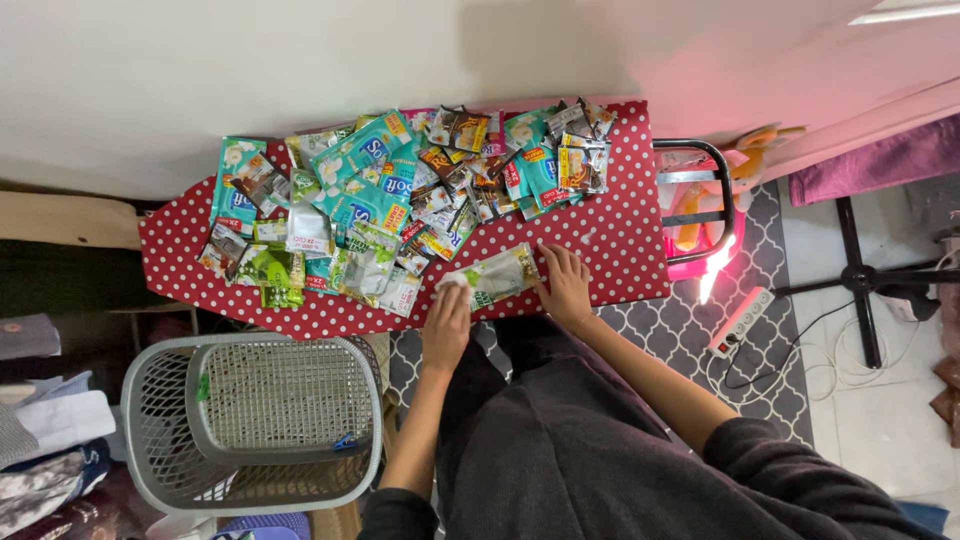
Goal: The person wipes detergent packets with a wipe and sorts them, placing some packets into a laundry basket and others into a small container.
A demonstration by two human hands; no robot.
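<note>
The person's dark sleeves and lap are filling the bottom of the view, and from them both forearms are reaching up to the near edge of the red polka-dot ironing board (620,250).

The left hand (447,325) is pinching the near-left corner of a clear, pale green packet (493,277); its grip is closing on that corner, thumb over the edge. The right hand (566,285) is lying flat with fingers spread, pressing on the board at the packet's right end and touching it, its grip open and holding nothing. Judging by this, one hand is steadying while the other is lifting or straightening the packet, which is lying tilted just ahead of both hands, apart from the rest.

Beyond the hands, a heap of sachets (400,200) is spreading across the board's far side: large teal rectangles in the middle, small brown and orange ones toward the far right, green and white ones to the left.

Below the left hand, a grey plastic laundry basket (250,420) is standing on the floor. Right of the right hand, a white power strip (740,322) is lying on a patterned grey rug (680,330).
</note>
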